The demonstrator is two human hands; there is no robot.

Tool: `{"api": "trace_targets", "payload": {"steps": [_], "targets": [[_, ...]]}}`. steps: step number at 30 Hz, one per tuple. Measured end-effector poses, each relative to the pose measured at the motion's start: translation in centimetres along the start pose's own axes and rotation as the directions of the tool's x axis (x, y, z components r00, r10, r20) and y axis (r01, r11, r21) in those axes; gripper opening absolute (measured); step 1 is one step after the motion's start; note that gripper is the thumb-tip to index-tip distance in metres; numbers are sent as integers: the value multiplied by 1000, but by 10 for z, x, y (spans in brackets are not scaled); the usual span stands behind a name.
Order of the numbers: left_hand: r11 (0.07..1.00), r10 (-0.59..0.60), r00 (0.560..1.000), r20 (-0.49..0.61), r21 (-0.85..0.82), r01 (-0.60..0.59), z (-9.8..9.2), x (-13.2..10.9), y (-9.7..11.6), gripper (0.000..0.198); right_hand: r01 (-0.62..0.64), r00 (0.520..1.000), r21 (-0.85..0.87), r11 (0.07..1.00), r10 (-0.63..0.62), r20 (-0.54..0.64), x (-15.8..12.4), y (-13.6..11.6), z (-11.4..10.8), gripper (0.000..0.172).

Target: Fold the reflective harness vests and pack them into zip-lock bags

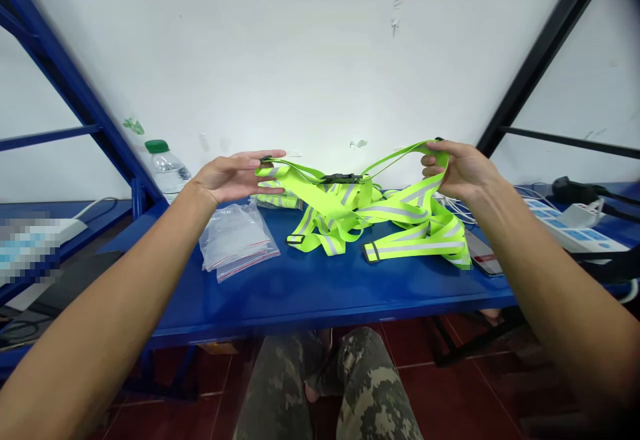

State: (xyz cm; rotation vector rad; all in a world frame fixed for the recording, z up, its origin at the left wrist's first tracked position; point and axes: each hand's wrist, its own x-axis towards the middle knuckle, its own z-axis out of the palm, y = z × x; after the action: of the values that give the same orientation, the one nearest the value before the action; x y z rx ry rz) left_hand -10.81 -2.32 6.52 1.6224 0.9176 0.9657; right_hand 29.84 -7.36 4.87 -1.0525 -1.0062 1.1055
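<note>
A neon-yellow reflective strap harness (pixel 395 212) with grey stripes hangs between my hands, its lower straps lying loosely on the blue table. My left hand (pixel 245 175) grips one end near a small black slider, thumb on top and fingers stretched beneath. Gripping the opposite end, my right hand (pixel 463 168) has its fingers curled round the band. A black buckle (pixel 343 179) joins the raised strap midway between them. Two black strap adjusters, a left one (pixel 295 240) and a right one (pixel 371 252), rest toward the front. More yellow striped material (pixel 280 199) lies behind my left fingers.
Clear zip bags (pixel 240 240) lie on the blue table (pixel 320 300), left of the straps. A green-capped bottle (pixel 167 167) stands behind my left wrist. At right are a phone-like flat object (pixel 485 253), power strips (pixel 575 227) and cables. A white wall rises behind.
</note>
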Motion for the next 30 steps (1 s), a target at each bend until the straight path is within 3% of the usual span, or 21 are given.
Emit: {"api": "trace_targets", "payload": {"steps": [2, 4, 7, 10, 13, 15, 17, 19, 21, 22, 23, 24, 26, 28, 30], "targets": [[994, -6, 999, 46, -113, 11, -1, -1, -1, 41, 15, 1000, 28, 999, -15, 25, -1, 1, -1, 14], [992, -43, 999, 22, -122, 45, -4, 4, -4, 42, 49, 997, 85, 995, -54, 53, -5, 0, -2, 11], [992, -105, 991, -85, 62, 111, -7, 12, -12, 47, 125, 988, 65, 990, -130, 86, -11, -1, -4, 15], [962, -63, 975, -213, 247, 116, -6, 18, -23, 48, 162, 980, -47, 986, -155, 123, -13, 0, -6, 23], [924, 20, 938, -347, 365, 116, -4, 23, -33, 34, 191, 980, -224, 956, -172, 103, -10, 5, -8, 49], [907, 45, 876, -481, 388, 166, -4, 27, -39, 27, 232, 971, -418, 878, -234, 48, -7, 10, -9, 58], [907, 39, 816, -577, 364, 214, -3, 31, -43, 28, 255, 944, -625, 738, -330, -4, -4, 16, -11, 50], [922, 7, 819, -574, 320, 217, 0, 33, -44, 31, 257, 872, -791, 555, -486, -58, -1, 21, -10, 35], [955, -41, 855, -517, 231, 186, 4, 36, -43, 31, 236, 753, -873, 427, -648, -113, 3, 25, -5, 28], [972, -72, 870, -487, 159, 170, 6, 37, -42, 29, 232, 713, -870, 436, -684, -153, 4, 26, -3, 27], [984, -108, 880, -462, 74, 159, 8, 37, -41, 27, 235, 707, -827, 510, -674, -215, 6, 27, 1, 26], [988, -147, 883, -446, -18, 155, 9, 38, -40, 24, 240, 741, -728, 642, -605, -289, 8, 27, 4, 24], [968, -232, 884, -405, -187, 169, 9, 38, -37, 24, 187, 872, -382, 905, -332, -359, 10, 26, 9, 17], [930, -294, 898, -326, -313, 191, 5, 37, -36, 30, 91, 952, -87, 992, -112, -285, 10, 24, 11, 14], [897, -318, 916, -244, -389, 208, 0, 34, -37, 36, 58, 970, -3, 998, -57, -236, 8, 23, 11, 20]]}}
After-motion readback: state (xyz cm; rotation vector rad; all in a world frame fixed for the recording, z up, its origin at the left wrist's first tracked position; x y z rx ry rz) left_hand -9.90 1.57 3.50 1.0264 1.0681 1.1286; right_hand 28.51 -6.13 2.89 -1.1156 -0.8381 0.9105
